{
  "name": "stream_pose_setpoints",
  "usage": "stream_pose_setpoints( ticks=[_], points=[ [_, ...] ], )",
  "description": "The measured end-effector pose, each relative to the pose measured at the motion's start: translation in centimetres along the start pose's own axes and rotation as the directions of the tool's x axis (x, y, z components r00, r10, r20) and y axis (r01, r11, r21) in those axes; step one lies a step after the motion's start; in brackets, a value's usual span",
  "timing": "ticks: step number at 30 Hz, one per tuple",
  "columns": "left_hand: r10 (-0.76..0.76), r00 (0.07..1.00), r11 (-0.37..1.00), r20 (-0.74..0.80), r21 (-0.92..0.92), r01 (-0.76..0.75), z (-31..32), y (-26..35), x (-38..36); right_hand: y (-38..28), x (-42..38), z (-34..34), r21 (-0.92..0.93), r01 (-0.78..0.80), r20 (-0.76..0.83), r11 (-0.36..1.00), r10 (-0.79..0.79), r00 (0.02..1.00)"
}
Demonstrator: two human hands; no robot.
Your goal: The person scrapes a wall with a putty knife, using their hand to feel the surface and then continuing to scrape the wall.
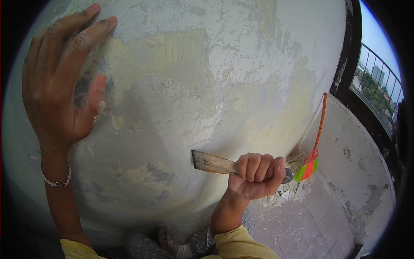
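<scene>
My right hand [256, 176] is closed around the handle of a scraper [214, 162]. Its flat, stained blade points left, and the blade's end meets or nearly meets the wall [181, 116]. The dark butt of the handle shows past my thumb. On the upper left, my left hand [64, 77] is spread with fingers apart, its fingertips at the wall surface and nothing in it. Patches of grey, white and pale yellow cover the wall, with peeled paint edges and scratches between them.
A small broom [307, 166] with red and green bristles leans in the corner at right. Flaked paint debris [280, 196] lies on the tiled floor [302, 224] beside it. A dark-framed window [345, 56] opens onto a railing. My legs and a shoe [166, 239] are below.
</scene>
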State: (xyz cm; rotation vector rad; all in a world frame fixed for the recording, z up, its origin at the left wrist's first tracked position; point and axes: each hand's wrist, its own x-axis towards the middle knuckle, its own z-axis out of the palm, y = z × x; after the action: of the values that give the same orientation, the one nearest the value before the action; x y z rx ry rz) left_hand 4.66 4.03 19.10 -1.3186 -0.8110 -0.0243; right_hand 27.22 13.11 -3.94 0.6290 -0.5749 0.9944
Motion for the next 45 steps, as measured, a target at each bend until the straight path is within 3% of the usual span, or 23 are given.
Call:
stream_pose_setpoints(
  ticks=[1,2,4,6,8,9,12,13,15,18,20,25,27,28,31,36,38,39,40,42,45],
  points=[
    [-0.005,1.0,1.0,-0.008,-0.017,0.005,0.0,0.0,-0.1,-1.3,0.3,0.4,-0.042,0.094,0.04,0.995,-0.093,0.995],
    [-0.011,1.0,1.0,-0.007,-0.011,0.011,0.1,0.1,-0.2,-3.0,0.8,0.4,0.03,0.174,0.058,0.984,-0.175,0.983],
    [-0.025,0.999,0.998,-0.032,-0.066,0.022,0.2,0.2,-0.1,-5.3,2.0,0.4,0.063,0.218,0.097,0.974,-0.223,0.97],
    [-0.023,0.999,0.999,-0.037,-0.045,0.021,0.2,0.2,-0.2,-6.1,3.2,0.7,-0.002,0.469,0.046,0.883,-0.469,0.882],
    [-0.028,0.998,0.999,-0.054,-0.031,0.027,0.2,0.3,-0.2,-4.1,4.7,-0.2,0.029,0.437,0.033,0.899,-0.437,0.899],
    [-0.056,0.997,0.997,-0.055,-0.061,0.052,0.3,0.3,-0.2,-1.7,5.3,0.0,-0.067,0.374,0.004,0.925,-0.374,0.927],
    [-0.105,0.993,0.991,-0.056,-0.089,0.099,0.3,0.7,-0.4,-0.7,5.7,-0.1,-0.126,0.274,0.107,0.953,-0.262,0.959],
    [-0.114,0.992,0.989,-0.049,-0.096,0.109,0.3,0.7,-0.4,-1.6,5.8,0.0,-0.115,0.275,0.109,0.955,-0.263,0.959],
    [-0.118,0.992,0.989,-0.048,-0.096,0.113,0.4,0.9,-0.4,-3.5,5.8,-0.1,0.074,0.289,0.095,0.954,-0.296,0.951],
    [-0.12,0.991,0.988,-0.054,-0.1,0.114,0.4,0.8,-0.4,-4.2,5.9,-0.2,0.014,0.424,0.02,0.906,-0.424,0.905],
    [-0.118,0.991,0.989,-0.062,-0.097,0.111,0.4,0.8,-0.3,0.3,5.7,-0.7,-0.035,0.266,0.005,0.963,-0.266,0.964],
    [-0.122,0.99,0.988,-0.064,-0.099,0.115,0.5,0.8,-0.4,-2.1,5.7,-0.7,-0.003,0.223,0.032,0.975,-0.223,0.974],
    [-0.135,0.988,0.985,-0.068,-0.113,0.127,0.4,1.0,-0.3,-4.7,5.7,-1.2,0.1,0.401,-0.048,0.911,-0.398,0.916],
    [-0.148,0.987,0.982,-0.069,-0.13,0.138,0.3,1.1,-0.2,-4.1,5.7,-1.5,0.103,0.398,-0.046,0.912,-0.395,0.918],
    [-0.161,0.984,0.977,-0.073,-0.152,0.149,0.3,1.2,-0.2,0.2,5.6,-1.4,-0.019,0.258,0.015,0.966,-0.257,0.966],
    [-0.166,0.983,0.976,-0.081,-0.159,0.151,0.5,1.1,-0.3,-3.2,6.1,-1.0,0.048,0.173,0.028,0.984,-0.175,0.984],
    [-0.163,0.983,0.978,-0.082,-0.143,0.151,0.5,1.1,-0.4,-5.4,6.1,-1.1,0.062,0.371,-0.013,0.926,-0.371,0.928],
    [-0.163,0.983,0.978,-0.078,-0.142,0.151,0.5,1.1,-0.4,-5.1,6.1,-1.1,0.08,0.369,-0.02,0.926,-0.369,0.929],
    [-0.163,0.984,0.978,-0.076,-0.141,0.152,0.5,1.1,-0.4,-3.7,6.0,-1.4,0.079,0.363,-0.016,0.929,-0.363,0.932],
    [-0.158,0.984,0.981,-0.08,-0.127,0.148,0.6,1.0,-0.4,-0.3,5.9,-0.9,-0.05,0.159,-0.041,0.986,-0.161,0.986],
    [-0.168,0.983,0.979,-0.078,-0.127,0.158,0.5,1.2,-0.5,-1.3,6.2,-0.8,0.009,0.166,-0.018,0.986,-0.166,0.986]
  ],
)
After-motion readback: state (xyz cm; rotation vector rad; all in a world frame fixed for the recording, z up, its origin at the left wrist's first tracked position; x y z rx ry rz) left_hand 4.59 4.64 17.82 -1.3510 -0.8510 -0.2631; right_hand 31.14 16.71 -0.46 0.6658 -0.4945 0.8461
